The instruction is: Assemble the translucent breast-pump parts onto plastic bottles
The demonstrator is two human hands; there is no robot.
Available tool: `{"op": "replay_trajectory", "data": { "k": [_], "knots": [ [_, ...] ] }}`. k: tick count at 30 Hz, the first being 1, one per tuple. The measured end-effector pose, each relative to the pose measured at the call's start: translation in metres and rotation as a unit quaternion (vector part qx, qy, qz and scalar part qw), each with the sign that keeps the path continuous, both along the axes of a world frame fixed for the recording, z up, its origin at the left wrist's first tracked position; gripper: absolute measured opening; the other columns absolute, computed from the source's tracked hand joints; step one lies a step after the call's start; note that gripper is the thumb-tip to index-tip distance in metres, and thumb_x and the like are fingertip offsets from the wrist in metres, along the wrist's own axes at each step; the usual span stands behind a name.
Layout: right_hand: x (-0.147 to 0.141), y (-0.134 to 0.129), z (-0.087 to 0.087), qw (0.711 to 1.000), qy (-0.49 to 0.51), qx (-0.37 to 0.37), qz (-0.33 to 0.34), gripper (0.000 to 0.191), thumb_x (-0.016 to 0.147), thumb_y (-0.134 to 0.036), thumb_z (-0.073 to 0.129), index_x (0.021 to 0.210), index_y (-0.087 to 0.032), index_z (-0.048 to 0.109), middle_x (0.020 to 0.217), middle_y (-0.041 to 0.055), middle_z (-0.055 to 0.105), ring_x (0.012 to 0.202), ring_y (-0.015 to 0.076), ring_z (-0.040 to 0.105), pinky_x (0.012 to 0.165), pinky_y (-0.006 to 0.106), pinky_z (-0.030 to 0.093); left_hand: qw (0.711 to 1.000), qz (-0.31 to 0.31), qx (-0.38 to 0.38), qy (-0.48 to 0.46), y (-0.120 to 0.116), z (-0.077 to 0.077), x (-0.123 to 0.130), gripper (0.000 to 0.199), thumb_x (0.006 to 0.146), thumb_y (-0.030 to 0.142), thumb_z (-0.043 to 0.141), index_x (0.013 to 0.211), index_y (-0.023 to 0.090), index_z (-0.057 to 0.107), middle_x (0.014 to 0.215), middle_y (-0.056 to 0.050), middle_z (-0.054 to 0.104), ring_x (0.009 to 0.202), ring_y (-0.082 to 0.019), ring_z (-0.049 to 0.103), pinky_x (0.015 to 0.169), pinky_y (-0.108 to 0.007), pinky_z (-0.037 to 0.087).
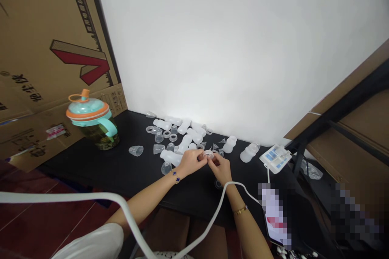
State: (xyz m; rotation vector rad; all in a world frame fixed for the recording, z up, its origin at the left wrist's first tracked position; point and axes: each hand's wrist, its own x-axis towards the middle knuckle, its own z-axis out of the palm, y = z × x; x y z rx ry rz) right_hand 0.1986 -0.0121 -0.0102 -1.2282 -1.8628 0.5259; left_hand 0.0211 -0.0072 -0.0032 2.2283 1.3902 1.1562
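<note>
Head view: your left hand [191, 162] and right hand [220, 168] both grip a clear silicone ring [208, 154], pinching its rim between the fingertips, just in front of the scattered translucent moulded parts [184, 126].

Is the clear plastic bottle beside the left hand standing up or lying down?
Lying down: the clear plastic bottle rests on its side on the black table, beside the left hand.

Left of the scattered plastic bottle parts [173, 139] on the table [75, 174] stands a lidded jug [92, 119], a pump control unit [275, 159] lies right of them, and a wall [212, 48] rises behind them.
</note>
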Motion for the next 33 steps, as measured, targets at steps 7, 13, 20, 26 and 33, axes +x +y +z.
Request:
{"op": "replay_trajectory", "data": {
  "k": [7, 13, 20, 26, 33],
  "knots": [
    [-0.0005, 0.0003, -0.0004, 1.000, -0.004, 0.010, -0.004, 0.028, 0.091, -0.043, 0.057, 0.079, -0.020, 0.067, 0.060, -0.0016, 0.059, 0.054, 0.0134, 0.053, 0.053, 0.023, 0.040, 1.000, 0.005, 0.005, -0.004, 0.0000, -0.0007, 0.0009, 0.026, 0.086, 0.026, 0.057, 0.062, 0.019, 0.050, 0.059, 0.003, 0.054, 0.056, -0.012, 0.049, 0.058, -0.025, 0.032],
    [-0.0011, 0.0000, 0.0004, 1.000, -0.005, 0.017, -0.005, 0.030, 0.091, -0.045, 0.057, 0.076, -0.021, 0.066, 0.058, -0.0025, 0.058, 0.051, 0.0129, 0.052, 0.052, 0.023, 0.039, 1.000, 0.003, -0.002, 0.004, 0.0008, -0.0020, 0.0006, 0.024, 0.086, 0.027, 0.057, 0.064, 0.019, 0.052, 0.061, 0.002, 0.057, 0.058, -0.013, 0.052, 0.059, -0.025, 0.033],
    [-0.0006, 0.0010, -0.0023, 1.000, -0.011, 0.016, -0.010, 0.030, 0.092, -0.045, 0.057, 0.076, -0.021, 0.066, 0.058, -0.0021, 0.058, 0.052, 0.0132, 0.051, 0.052, 0.024, 0.038, 1.000, -0.004, 0.000, 0.000, 0.0015, -0.0025, -0.0003, 0.027, 0.088, 0.027, 0.057, 0.063, 0.019, 0.051, 0.060, 0.002, 0.056, 0.058, -0.012, 0.051, 0.059, -0.024, 0.033],
    [0.0005, 0.0010, -0.0020, 1.000, -0.010, 0.015, -0.007, 0.028, 0.092, -0.044, 0.056, 0.081, -0.021, 0.068, 0.059, -0.0023, 0.059, 0.052, 0.0135, 0.052, 0.053, 0.024, 0.039, 1.000, -0.005, 0.005, -0.005, 0.0008, -0.0028, -0.0001, 0.027, 0.089, 0.027, 0.056, 0.064, 0.019, 0.051, 0.060, 0.003, 0.055, 0.058, -0.012, 0.051, 0.059, -0.024, 0.032],
    [0.0006, 0.0006, -0.0017, 1.000, 0.000, 0.014, -0.009, 0.023, 0.091, -0.040, 0.058, 0.085, -0.020, 0.070, 0.060, -0.0025, 0.060, 0.053, 0.0134, 0.054, 0.054, 0.023, 0.040, 1.000, -0.002, 0.028, 0.006, -0.0001, -0.0027, -0.0001, 0.028, 0.091, 0.030, 0.053, 0.066, 0.019, 0.050, 0.061, 0.002, 0.055, 0.057, -0.012, 0.050, 0.059, -0.025, 0.031]
  ]
}}
